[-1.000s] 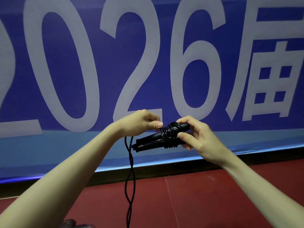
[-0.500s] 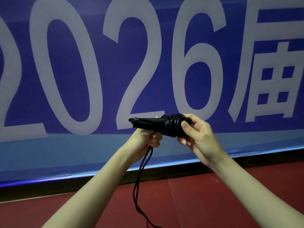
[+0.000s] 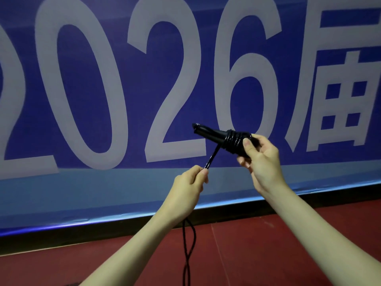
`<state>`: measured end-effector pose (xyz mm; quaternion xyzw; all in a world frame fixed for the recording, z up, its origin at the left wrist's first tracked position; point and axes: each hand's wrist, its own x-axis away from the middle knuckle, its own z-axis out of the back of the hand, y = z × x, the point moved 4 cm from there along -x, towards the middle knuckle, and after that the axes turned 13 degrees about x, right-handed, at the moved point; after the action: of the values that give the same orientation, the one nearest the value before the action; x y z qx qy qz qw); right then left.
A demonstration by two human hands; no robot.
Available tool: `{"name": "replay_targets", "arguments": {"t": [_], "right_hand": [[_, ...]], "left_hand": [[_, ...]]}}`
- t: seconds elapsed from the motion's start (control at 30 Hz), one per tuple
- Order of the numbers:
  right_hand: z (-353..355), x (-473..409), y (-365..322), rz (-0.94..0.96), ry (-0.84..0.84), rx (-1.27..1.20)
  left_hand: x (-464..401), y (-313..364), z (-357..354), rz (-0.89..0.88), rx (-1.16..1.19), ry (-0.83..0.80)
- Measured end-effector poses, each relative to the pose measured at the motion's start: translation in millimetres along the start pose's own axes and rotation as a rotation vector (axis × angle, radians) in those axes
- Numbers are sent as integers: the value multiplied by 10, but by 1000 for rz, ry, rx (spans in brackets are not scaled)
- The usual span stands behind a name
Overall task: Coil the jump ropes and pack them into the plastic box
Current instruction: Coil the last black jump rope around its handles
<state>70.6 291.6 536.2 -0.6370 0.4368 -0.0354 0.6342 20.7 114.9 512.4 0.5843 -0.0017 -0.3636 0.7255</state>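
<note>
My left hand (image 3: 190, 180) pinches the doubled cord (image 3: 211, 158) taut so each wrap lies tight; my right hand (image 3: 260, 157) curls its fingers (image 3: 247, 145) round the black handles (image 3: 208, 132), steadying them before the blue banner (image 3: 86, 83)

Big blue banner (image 3: 82, 48) fills most of the view from 9 round to 3 o'clock, with huge white "2026" (image 3: 175, 89) across it and a white Chinese character (image 3: 340, 89) at 3. Dark red floor (image 3: 257, 254) runs along 6, black baseboard strip (image 3: 82, 236) between them.
</note>
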Motion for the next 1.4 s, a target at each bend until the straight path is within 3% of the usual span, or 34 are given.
{"name": "replay_targets", "arguments": {"t": [0.2, 0.33, 0.47, 0.63, 0.8, 0.97, 1.2, 1.4], "right_hand": [[55, 7, 99, 149, 13, 314], [45, 34, 57, 284, 9, 515], [7, 56, 71, 342, -61, 584], [-29, 97, 55, 317, -191, 548], [-84, 190, -3, 317, -334, 463], [-109, 253, -114, 287, -467, 392], [-100, 347, -227, 237, -567, 249], [-115, 387, -274, 184, -581, 122]], "left_hand": [[21, 124, -18, -199, -382, -61], [-20, 245, 31, -237, -656, -43], [-49, 420, 82, -315, -952, -27], [-220, 594, 271, -423, -1026, 13], [-344, 727, 379, -472, -815, -50], [-411, 730, 409, -464, -752, -108], [-473, 520, 474, -253, -182, -417], [-455, 362, 496, -85, 265, -431]]}}
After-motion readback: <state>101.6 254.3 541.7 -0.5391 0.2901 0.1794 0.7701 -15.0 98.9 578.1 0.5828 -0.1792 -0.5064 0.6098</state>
